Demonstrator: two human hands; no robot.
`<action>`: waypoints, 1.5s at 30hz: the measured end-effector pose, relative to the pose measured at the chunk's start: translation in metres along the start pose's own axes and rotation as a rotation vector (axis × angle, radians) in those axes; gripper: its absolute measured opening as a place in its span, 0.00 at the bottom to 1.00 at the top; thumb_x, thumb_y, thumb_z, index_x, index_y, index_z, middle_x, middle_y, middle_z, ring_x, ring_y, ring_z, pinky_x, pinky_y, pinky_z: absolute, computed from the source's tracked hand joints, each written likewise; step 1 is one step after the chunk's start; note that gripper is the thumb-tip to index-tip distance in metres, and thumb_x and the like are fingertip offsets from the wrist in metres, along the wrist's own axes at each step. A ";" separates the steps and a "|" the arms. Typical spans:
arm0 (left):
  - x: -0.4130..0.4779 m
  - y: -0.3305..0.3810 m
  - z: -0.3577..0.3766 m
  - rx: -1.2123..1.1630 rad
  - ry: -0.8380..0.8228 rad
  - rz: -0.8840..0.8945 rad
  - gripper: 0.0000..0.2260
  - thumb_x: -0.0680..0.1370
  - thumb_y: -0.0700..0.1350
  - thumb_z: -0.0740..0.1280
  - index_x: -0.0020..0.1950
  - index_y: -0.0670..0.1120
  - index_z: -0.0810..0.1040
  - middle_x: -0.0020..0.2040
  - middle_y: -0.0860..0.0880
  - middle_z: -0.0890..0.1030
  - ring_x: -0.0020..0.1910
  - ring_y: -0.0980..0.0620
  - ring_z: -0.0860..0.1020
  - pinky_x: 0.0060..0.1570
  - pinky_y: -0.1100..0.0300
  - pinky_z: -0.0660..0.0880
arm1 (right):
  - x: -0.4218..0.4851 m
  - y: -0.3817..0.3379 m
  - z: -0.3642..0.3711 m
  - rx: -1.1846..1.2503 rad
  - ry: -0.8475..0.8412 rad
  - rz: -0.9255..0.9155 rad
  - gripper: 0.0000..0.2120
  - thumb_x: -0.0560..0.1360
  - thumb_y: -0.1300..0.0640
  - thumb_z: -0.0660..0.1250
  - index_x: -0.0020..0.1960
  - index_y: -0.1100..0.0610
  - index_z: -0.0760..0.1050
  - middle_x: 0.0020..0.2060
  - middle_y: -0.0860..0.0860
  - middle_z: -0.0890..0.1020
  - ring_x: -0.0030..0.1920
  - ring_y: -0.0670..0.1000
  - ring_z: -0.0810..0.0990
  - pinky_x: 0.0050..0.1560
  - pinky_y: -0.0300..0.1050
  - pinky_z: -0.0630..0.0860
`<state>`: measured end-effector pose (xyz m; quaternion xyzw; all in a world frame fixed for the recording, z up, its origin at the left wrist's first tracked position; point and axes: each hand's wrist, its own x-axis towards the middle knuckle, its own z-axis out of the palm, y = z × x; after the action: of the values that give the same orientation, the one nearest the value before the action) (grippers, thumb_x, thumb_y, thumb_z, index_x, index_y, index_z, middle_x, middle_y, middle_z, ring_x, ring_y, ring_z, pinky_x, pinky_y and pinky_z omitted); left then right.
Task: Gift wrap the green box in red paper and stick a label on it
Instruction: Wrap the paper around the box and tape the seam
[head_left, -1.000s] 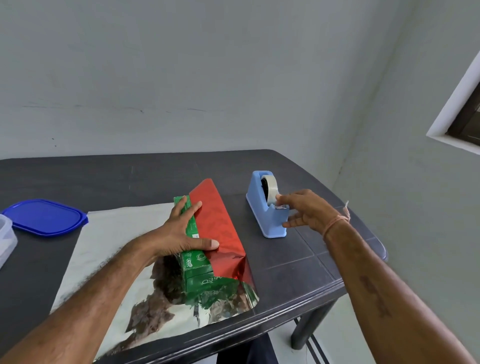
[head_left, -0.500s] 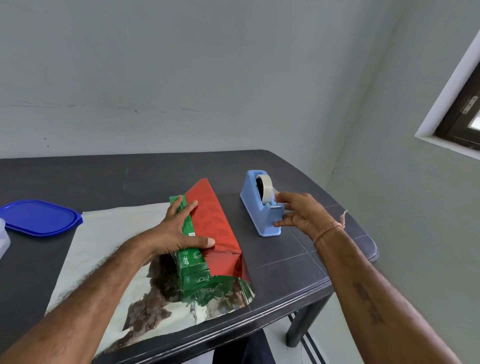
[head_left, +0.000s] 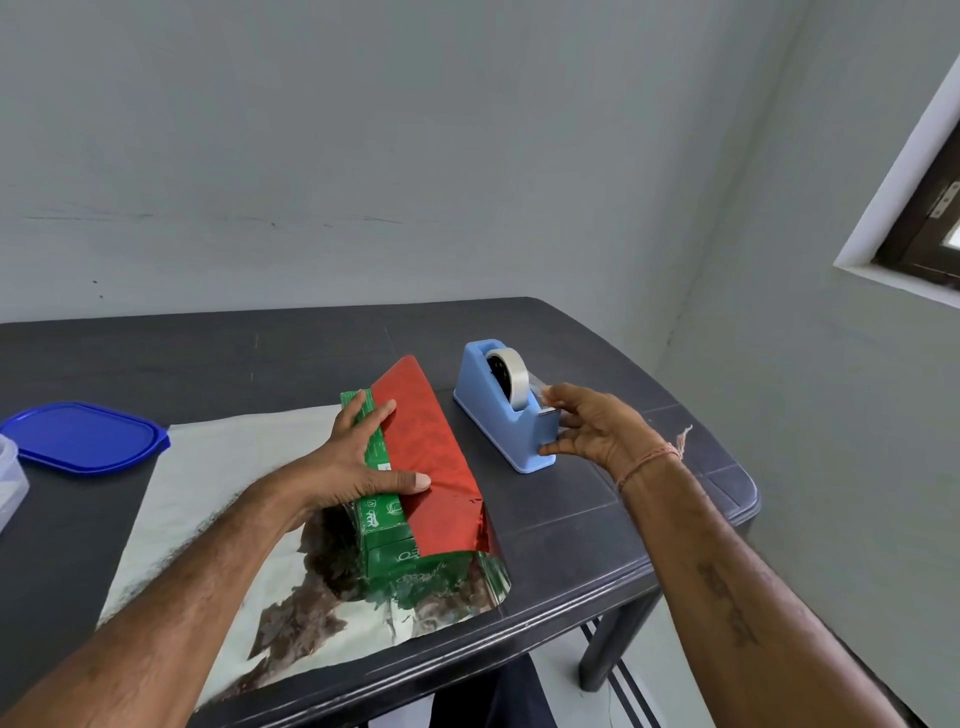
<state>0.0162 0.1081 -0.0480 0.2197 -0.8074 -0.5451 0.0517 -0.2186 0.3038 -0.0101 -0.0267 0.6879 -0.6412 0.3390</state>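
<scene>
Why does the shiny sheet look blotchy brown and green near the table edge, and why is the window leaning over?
Head view: the mirror-like silver underside of the red wrapping paper reflects the green cardboard box and the left hand and forearm over it, hence blotches; the wide-angle lens tilts the white window frame; light is soft, shadows faint, everything sharp.

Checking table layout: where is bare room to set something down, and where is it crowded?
Bare: far strip of table behind red paper and tape dispenser; near right corner past the dispenser. Crowded: centre, left hand pressing paper on green box, right hand at dispenser; blue lid left.
</scene>
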 end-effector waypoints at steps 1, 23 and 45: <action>0.000 0.001 0.000 0.003 0.000 -0.004 0.64 0.51 0.66 0.81 0.82 0.62 0.52 0.80 0.65 0.35 0.81 0.57 0.43 0.79 0.51 0.51 | -0.001 0.000 0.001 0.032 -0.018 0.006 0.11 0.74 0.64 0.75 0.55 0.64 0.81 0.63 0.63 0.78 0.56 0.62 0.83 0.44 0.66 0.83; 0.001 -0.003 0.001 -0.023 0.008 0.004 0.64 0.50 0.66 0.81 0.81 0.63 0.54 0.80 0.66 0.36 0.81 0.57 0.44 0.79 0.51 0.52 | 0.002 0.023 0.024 0.262 -0.044 -0.065 0.12 0.72 0.64 0.76 0.54 0.64 0.78 0.60 0.63 0.80 0.58 0.64 0.82 0.55 0.70 0.80; 0.001 -0.003 0.001 0.013 0.004 -0.010 0.64 0.50 0.67 0.80 0.82 0.63 0.53 0.80 0.65 0.35 0.81 0.55 0.43 0.80 0.48 0.52 | -0.002 0.049 0.029 0.312 0.016 -0.161 0.20 0.70 0.64 0.76 0.61 0.67 0.77 0.62 0.64 0.78 0.59 0.64 0.82 0.53 0.65 0.83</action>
<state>0.0158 0.1071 -0.0516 0.2251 -0.8099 -0.5395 0.0492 -0.1831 0.2883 -0.0521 -0.0235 0.5785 -0.7654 0.2810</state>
